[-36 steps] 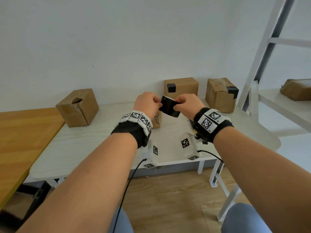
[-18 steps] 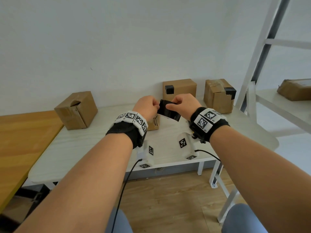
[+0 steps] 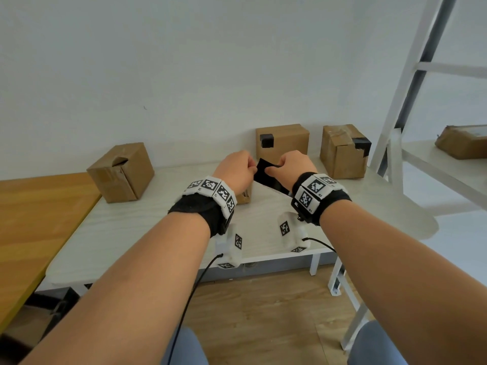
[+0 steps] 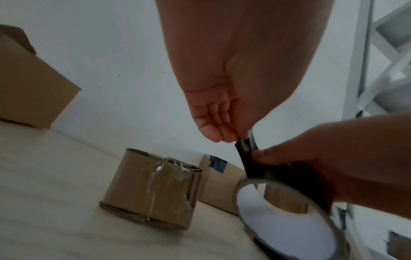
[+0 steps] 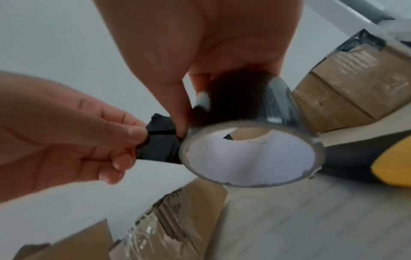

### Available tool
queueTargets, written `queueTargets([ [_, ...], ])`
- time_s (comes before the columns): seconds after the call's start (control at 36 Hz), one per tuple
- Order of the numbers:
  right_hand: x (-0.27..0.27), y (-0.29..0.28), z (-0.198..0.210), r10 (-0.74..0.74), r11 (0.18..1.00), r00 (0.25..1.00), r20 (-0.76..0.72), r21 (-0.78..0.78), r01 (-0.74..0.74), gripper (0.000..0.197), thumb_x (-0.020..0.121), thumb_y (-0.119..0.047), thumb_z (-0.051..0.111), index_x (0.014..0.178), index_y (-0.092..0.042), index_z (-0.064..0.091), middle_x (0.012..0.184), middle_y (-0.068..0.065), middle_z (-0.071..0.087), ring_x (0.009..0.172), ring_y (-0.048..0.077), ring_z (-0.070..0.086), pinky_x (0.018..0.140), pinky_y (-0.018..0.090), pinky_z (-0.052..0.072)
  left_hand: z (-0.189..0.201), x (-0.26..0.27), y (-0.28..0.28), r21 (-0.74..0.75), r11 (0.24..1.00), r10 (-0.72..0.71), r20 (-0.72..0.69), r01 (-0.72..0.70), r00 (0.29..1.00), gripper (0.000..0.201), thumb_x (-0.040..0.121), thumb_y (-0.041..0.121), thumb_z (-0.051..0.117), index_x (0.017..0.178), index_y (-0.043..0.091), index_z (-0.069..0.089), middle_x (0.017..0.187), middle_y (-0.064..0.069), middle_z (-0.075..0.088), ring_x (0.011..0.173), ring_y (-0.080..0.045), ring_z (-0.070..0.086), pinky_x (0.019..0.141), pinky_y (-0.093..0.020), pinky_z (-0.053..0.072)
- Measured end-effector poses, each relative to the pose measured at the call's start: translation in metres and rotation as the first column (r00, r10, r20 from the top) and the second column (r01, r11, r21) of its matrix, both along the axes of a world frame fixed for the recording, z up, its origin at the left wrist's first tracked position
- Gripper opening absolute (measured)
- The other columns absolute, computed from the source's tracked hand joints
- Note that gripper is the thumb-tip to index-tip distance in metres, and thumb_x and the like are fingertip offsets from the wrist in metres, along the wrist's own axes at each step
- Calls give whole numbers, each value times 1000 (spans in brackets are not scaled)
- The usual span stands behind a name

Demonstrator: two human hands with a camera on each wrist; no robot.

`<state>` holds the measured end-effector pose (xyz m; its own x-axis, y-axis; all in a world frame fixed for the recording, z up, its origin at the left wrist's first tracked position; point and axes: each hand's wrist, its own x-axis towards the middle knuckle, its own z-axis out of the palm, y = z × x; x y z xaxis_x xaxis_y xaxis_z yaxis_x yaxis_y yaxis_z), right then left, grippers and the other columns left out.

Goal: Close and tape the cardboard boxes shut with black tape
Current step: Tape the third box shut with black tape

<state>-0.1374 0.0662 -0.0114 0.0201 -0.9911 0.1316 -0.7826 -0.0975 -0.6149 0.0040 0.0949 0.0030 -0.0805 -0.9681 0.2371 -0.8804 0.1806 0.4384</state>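
Observation:
My right hand (image 3: 270,170) grips the black tape roll (image 5: 251,140) above the white table (image 3: 147,233), its fingers curled over the rim. My left hand (image 3: 250,169) pinches the roll's loose tape end (image 5: 160,139) between thumb and fingers, close against the roll. A small taped cardboard box (image 4: 153,190) stands on the table just below my left hand. Two boxes with black tape patches stand at the back, the middle box (image 3: 283,139) and the right box (image 3: 342,151). An open-topped box (image 3: 121,172) sits at the left.
A wooden table (image 3: 31,219) adjoins on the left. A white ladder frame (image 3: 411,83) and a shelf with another box (image 3: 463,140) stand to the right. A black and yellow object (image 5: 389,168) lies on the table near the right box.
Both hands have sunk slightly and drawn closer together. The roll has tilted down toward my right wrist, so less black tape shows between the hands.

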Motion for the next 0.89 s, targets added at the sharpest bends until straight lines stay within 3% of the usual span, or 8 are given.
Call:
queueTargets([
  [0.08, 3, 0, 1, 0, 1000, 1000, -7, -10, 0, 26, 86, -35, 64, 75, -14, 52, 72, 1, 55, 63, 18, 55, 54, 26, 43, 1, 5, 0, -9, 1000, 12, -17, -12, 1000, 18, 97, 16, 47, 106, 6, 60, 101, -7, 60, 92, -21, 55, 79, -28, 41],
  [0.19, 2, -1, 1, 83, 994, 995, 59, -70, -79, 30, 84, -32, 66, 110, -20, 57, 99, -7, 54, 88, 13, 54, 73, 26, 44, 0, 14, -3, -18, 1000, 17, -47, -18, 999, 17, 95, 17, 50, 105, 10, 61, 106, -7, 62, 97, -22, 58, 82, -30, 43],
  [0.33, 5, 1, 2, 90, 994, 982, 165, -81, -77, 8, 81, -24, 67, 86, -18, 68, 81, -4, 65, 83, 17, 63, 75, 32, 55, -2, 21, -9, -16, 999, 49, -124, -52, 991, 15, 92, 21, 56, 101, 13, 65, 101, -3, 66, 96, -20, 61, 79, -27, 44],
  [0.44, 10, 0, 0, 40, 997, 986, 163, -73, -29, 4, 80, -21, 65, 79, -18, 68, 83, -1, 67, 82, 17, 65, 72, 30, 55, -3, 20, -11, 11, 999, 54, -159, -53, 986, 16, 91, 21, 59, 101, 12, 67, 101, -5, 69, 97, -21, 64, 84, -30, 47],
  [0.56, 8, -3, 0, -9, 999, 992, 124, -43, 14, 13, 82, -19, 62, 82, -11, 73, 87, 6, 71, 83, 21, 66, 73, 33, 56, -6, 31, -14, -11, 991, 136, -47, -136, 990, 31, 91, 24, 58, 118, 9, 59, 117, -5, 63, 108, -22, 58, 88, -28, 43],
  [0.61, 3, -5, -1, -26, 999, 993, 115, -36, 31, 16, 82, -20, 63, 83, -9, 74, 89, 7, 72, 85, 22, 66, 74, 34, 56, -7, 43, -16, 14, 989, 144, 24, -145, 989, 29, 91, 22, 58, 117, 9, 62, 119, -6, 63, 109, -22, 58, 90, -29, 44],
  [0.72, -3, -7, -6, -41, 999, 990, 135, -16, 43, 17, 83, -24, 65, 83, -9, 74, 90, 6, 72, 85, 22, 66, 74, 33, 55, -10, 55, -14, 67, 992, 96, 130, -106, 987, 31, 89, 16, 56, 120, 12, 61, 123, -6, 60, 110, -23, 56, 86, -28, 43],
  [0.89, 0, -7, -8, -37, 999, 985, 166, -9, 39, 18, 84, -25, 65, 76, -11, 72, 88, 6, 72, 81, 20, 65, 67, 29, 52, -20, 53, -15, 206, 977, 9, 244, -61, 970, 50, 90, 23, 56, 139, 23, 47, 144, -2, 45, 129, -23, 45, 101, -30, 37],
])
